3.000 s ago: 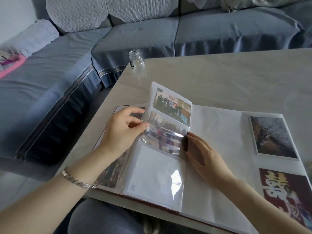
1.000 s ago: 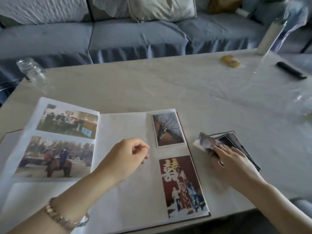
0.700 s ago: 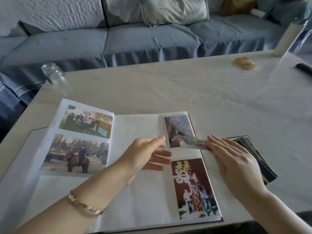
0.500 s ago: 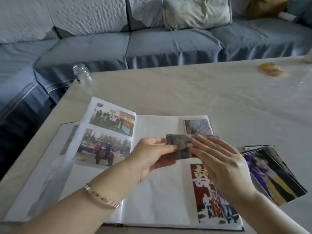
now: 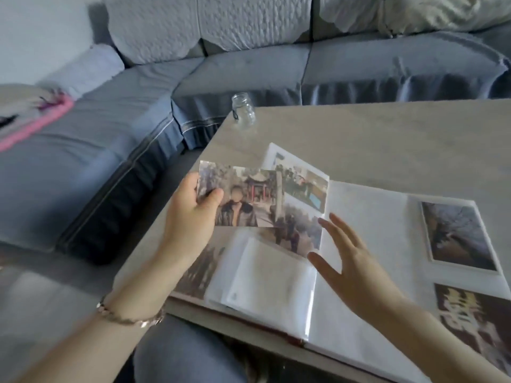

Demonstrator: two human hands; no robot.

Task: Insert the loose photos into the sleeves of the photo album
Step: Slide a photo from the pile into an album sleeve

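Loose photo (image 5: 243,197) is held just above the left page of the open photo album (image 5: 365,244), with the glass jar (image 5: 242,109) at its twelve o'clock on the table (image 5: 387,139). The left hand (image 5: 190,214) pinches its nine o'clock short edge, thumb on the printed face and fingers behind. The right hand (image 5: 356,275) is at four o'clock from it, fingers straight and spread, holding nothing; whether it touches the page I cannot tell.

The print looks thin, light and glossy (likely to smudge and to bow if gripped mid-sheet), so the edge pinch seems the right hold. The empty sleeve (image 5: 265,283) lies at the photo's six o'clock. It looks like soft, clingy clear film, so its mouth probably needs spreading with the free hand before a corner goes in.
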